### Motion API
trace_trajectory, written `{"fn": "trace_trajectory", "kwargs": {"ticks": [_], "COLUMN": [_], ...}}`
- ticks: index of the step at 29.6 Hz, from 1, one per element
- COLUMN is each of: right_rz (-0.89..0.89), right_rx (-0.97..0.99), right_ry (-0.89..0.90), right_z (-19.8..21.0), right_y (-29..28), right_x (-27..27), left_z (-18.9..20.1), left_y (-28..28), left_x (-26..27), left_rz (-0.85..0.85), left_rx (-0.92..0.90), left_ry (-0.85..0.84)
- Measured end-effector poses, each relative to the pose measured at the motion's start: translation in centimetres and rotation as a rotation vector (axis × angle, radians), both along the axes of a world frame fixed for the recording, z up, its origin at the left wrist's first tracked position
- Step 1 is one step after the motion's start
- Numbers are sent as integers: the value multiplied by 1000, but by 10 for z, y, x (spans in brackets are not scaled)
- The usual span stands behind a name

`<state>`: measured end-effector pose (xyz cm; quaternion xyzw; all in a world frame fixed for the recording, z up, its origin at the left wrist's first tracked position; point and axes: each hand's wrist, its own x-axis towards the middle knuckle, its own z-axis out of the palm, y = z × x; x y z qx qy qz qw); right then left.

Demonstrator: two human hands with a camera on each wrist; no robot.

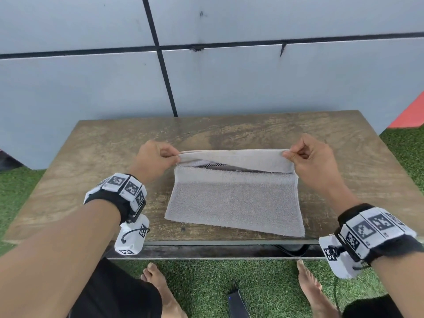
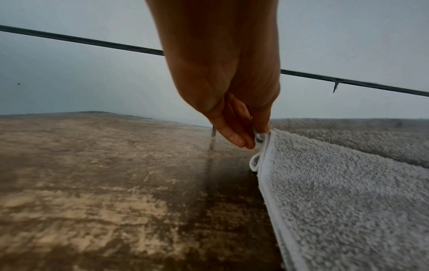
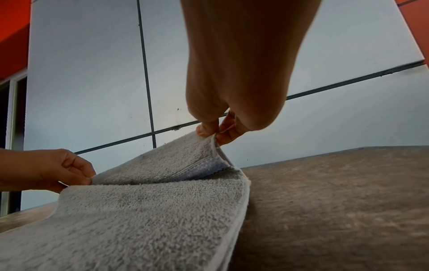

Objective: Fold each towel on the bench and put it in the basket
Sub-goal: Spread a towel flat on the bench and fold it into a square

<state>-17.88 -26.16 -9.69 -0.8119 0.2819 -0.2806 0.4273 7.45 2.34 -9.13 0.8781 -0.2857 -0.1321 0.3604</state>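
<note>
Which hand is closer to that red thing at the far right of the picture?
Right. The right hand pinches the towel at its right corner, on the same side as the red surface. The left hand pinches the opposite corner, farther away.

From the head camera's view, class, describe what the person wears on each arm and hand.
Both forearms are bare, without sleeves. Each wrist carries a black strap ringed by white blocks printed with black square-code markers, with a white camera box and thin black cord hanging beneath. The hands are ungloved.

Grey terry towel (image 1: 234, 198) with a paler woven band just below both pinches; mottled brown wooden bench (image 1: 91, 161); black-and-white checkered wristbands (image 1: 125, 187).
</note>
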Motion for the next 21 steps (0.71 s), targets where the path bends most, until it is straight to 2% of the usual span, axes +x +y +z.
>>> {"fn": "trace_trajectory", "kwargs": {"ticks": [10, 16, 21], "right_rz": [-61, -30, -32], "right_rx": [-27, -7, 16], "right_ry": [36, 5, 55], "right_z": [10, 9, 13], "right_y": [6, 5, 7], "right_x": [-2, -4, -4], "left_z": [6, 7, 11], "left_y": [2, 4, 2], "left_x": [2, 2, 2], "left_rz": [-5, -13, -7], "left_rx": [-12, 8, 48], "left_ry": [-26, -38, -47]}}
